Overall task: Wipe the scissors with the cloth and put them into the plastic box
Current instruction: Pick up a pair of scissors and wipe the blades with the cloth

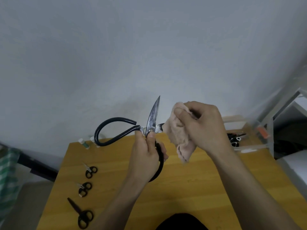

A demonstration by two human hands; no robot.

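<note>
My left hand [147, 156] grips large scissors [152, 117] with black loop handles, held up above the wooden table [191, 180]. The blades are spread: one points up, the other runs right into the cloth. My right hand [202, 125] holds a pale pink cloth [181, 135] bunched around that second blade, hiding its tip. A clear plastic box [249, 140] stands at the table's far right and holds dark scissors [235, 138].
Three smaller black-handled scissors [90, 170] [84, 188] [81, 213] lie in a row along the table's left side. Small bottles [84, 143] stand at the far left corner. A white wall is behind; a metal frame [282, 105] is at right.
</note>
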